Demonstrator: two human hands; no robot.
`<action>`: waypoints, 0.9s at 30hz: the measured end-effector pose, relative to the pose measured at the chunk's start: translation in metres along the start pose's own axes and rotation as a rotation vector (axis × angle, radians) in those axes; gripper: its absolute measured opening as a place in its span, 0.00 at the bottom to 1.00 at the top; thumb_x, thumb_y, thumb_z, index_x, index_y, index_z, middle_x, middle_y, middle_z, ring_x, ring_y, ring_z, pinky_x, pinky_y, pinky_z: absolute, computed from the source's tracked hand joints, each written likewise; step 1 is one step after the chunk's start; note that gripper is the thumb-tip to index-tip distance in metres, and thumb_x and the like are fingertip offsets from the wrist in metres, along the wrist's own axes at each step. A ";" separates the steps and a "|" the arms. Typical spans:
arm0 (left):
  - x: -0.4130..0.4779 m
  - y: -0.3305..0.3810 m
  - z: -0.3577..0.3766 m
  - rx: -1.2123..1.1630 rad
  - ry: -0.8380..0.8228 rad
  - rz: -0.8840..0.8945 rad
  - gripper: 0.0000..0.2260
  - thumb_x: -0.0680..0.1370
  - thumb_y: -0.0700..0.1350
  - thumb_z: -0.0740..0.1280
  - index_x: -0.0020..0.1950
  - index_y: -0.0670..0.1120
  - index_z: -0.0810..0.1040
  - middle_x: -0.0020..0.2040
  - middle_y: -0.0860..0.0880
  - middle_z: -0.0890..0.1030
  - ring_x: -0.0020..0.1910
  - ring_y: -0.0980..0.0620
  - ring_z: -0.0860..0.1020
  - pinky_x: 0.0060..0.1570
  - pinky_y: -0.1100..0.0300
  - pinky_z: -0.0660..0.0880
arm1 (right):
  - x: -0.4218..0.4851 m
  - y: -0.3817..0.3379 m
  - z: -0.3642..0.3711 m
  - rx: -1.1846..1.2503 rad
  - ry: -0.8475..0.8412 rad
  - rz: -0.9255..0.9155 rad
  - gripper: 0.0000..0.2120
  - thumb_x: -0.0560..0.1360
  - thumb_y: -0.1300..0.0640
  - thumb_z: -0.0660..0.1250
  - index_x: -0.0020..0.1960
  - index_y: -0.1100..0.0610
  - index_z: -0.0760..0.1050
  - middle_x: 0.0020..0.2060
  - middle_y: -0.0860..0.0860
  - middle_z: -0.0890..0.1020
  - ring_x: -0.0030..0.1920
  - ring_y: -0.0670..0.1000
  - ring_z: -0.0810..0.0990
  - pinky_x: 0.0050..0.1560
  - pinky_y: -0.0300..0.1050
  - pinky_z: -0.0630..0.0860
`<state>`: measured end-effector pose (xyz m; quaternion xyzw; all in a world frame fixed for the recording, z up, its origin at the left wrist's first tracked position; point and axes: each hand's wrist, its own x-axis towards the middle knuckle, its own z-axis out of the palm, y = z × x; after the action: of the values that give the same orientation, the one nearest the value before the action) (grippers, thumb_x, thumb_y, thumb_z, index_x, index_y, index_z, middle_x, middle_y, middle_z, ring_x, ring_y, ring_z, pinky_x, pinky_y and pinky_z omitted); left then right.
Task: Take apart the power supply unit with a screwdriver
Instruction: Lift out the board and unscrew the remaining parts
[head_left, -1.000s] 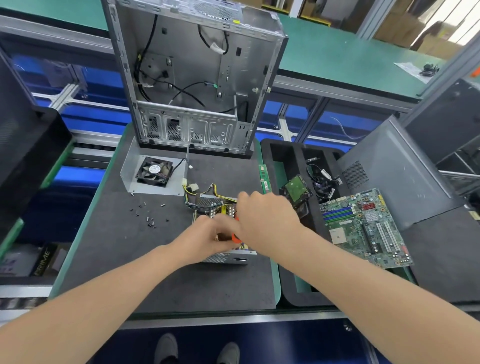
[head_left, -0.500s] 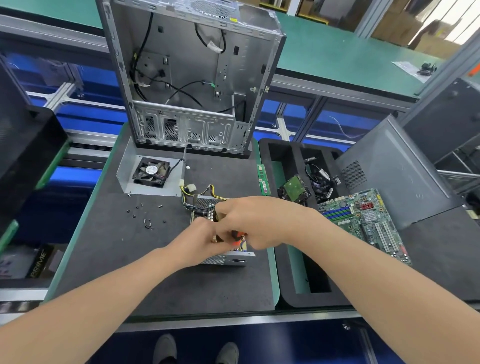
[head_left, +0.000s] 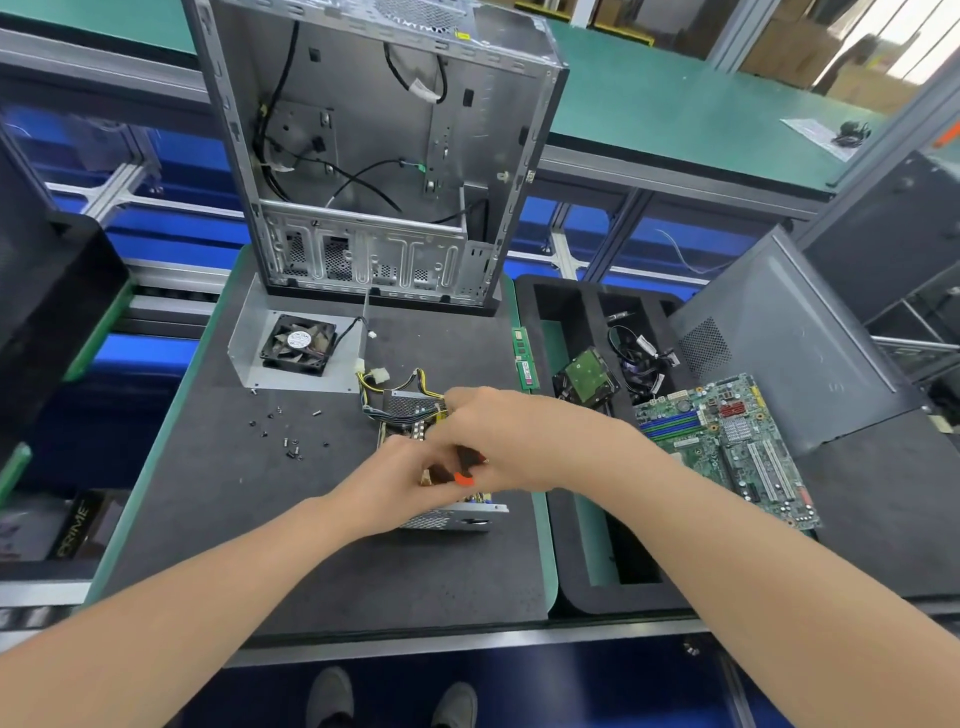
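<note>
Since a second earlier, the right hand (head_left: 498, 436) had lowered and leaned left over the power supply (head_left: 447, 514), so the screw work was probably going on. It was closed around the screwdriver (head_left: 465, 470). Its tip was hidden. The left hand (head_left: 395, 480) pressed on the power supply; its fingers were hidden. The power supply lay on the mat (head_left: 218, 499), just right of the loose screws (head_left: 291, 441).

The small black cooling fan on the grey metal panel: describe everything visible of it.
The small black cooling fan is square-framed, looks like plastic, has dark blades and a round white hub label. It lies flat, face up, on a bent grey sheet-metal panel left of the open computer case. A black wire runs from its right side. No hand touches it.
</note>
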<state>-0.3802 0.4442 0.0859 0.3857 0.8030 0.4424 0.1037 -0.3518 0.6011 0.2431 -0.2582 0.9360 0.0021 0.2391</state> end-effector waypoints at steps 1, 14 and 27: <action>0.000 0.001 0.000 0.003 -0.013 -0.003 0.09 0.79 0.52 0.73 0.41 0.66 0.80 0.37 0.68 0.81 0.31 0.66 0.74 0.35 0.74 0.66 | 0.000 0.002 -0.002 -0.080 -0.027 -0.079 0.07 0.73 0.64 0.69 0.44 0.52 0.80 0.50 0.50 0.74 0.51 0.53 0.75 0.49 0.51 0.78; 0.001 0.005 -0.003 -0.096 -0.023 -0.033 0.14 0.79 0.47 0.74 0.45 0.69 0.80 0.41 0.60 0.85 0.33 0.59 0.76 0.36 0.68 0.69 | 0.008 -0.008 0.022 -0.013 0.323 0.271 0.13 0.80 0.48 0.63 0.49 0.56 0.64 0.35 0.51 0.67 0.36 0.60 0.71 0.30 0.47 0.62; 0.028 -0.017 -0.040 -0.185 -0.254 -0.230 0.08 0.74 0.51 0.79 0.41 0.53 0.81 0.35 0.57 0.81 0.34 0.60 0.74 0.37 0.68 0.70 | 0.029 0.042 0.029 0.756 0.336 0.042 0.22 0.64 0.66 0.74 0.55 0.49 0.78 0.39 0.42 0.83 0.38 0.46 0.78 0.43 0.47 0.79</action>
<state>-0.4286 0.4338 0.1005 0.3329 0.7781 0.4474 0.2891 -0.3808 0.6272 0.2000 -0.1298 0.9019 -0.3793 0.1609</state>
